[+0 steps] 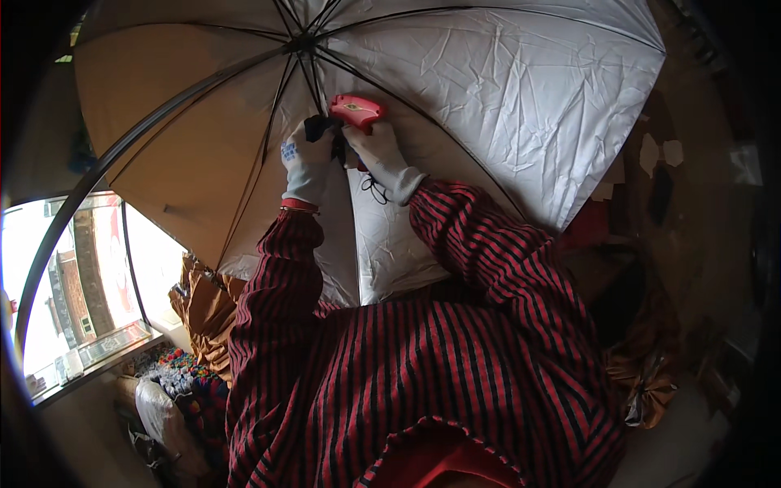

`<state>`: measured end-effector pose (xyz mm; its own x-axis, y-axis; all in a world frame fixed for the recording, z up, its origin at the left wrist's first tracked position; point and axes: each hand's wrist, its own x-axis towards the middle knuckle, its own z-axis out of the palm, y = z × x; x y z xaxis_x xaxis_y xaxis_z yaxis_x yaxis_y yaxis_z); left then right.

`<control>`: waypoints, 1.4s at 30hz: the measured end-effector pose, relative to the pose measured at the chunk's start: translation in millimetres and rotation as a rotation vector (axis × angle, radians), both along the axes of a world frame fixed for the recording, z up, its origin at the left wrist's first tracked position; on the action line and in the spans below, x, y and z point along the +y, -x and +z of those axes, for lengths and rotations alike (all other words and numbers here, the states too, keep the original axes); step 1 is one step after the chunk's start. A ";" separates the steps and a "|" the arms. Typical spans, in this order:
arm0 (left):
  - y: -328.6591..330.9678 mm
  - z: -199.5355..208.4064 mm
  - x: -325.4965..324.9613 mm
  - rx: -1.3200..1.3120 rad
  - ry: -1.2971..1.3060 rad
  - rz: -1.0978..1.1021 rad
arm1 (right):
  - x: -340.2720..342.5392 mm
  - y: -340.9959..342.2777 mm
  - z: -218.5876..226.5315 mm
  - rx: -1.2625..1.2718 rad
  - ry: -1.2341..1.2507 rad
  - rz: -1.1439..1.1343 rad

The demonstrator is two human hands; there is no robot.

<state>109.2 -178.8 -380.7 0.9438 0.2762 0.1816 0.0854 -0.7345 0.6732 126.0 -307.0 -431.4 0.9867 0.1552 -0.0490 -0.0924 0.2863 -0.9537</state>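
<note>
You are looking up into the underside of an open umbrella (504, 98), its silver lining creased, its black ribs (244, 69) running out from the hub (303, 41) near the top of the view. One panel at the left shows tan rather than silver.

Your right hand (376, 153), in a pale work glove, has its grip closed around the handle of a red tagging gun (356, 111). The gun sits against the lining just below and right of the hub, beside a rib. A short black thread (373, 189) hangs by your right wrist.

Your left hand (309, 159), also gloved, is raised just beside the gun, fingers curled at the lining and the rib there. You cannot tell from this view whether that grip is pinching the fabric or only resting on it; the fingertips are hidden against the gun's dark end.

Both forearms wear red-and-black striped sleeves (480, 244), rising from the lower edge of the view.

Surroundings: a window (89, 276) lower left, bright, with a brick building outside. Folded tan fabric (205, 313) lies below the umbrella's edge. A bundle of coloured small items (181, 370) sits beneath it, too small to identify. A crumpled tan piece (643, 382) lies at lower right.
</note>
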 end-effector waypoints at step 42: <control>4.4 5.6 3.5 0.088 0.128 0.000 | -26.2 -31.4 -33.2 0.431 -0.877 0.876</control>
<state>104.8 -175.3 -375.2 0.9546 0.2914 0.0617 0.1476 -0.6429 0.7516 157.4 -333.2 -464.5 0.4735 0.8738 0.1110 -0.8120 0.4819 -0.3295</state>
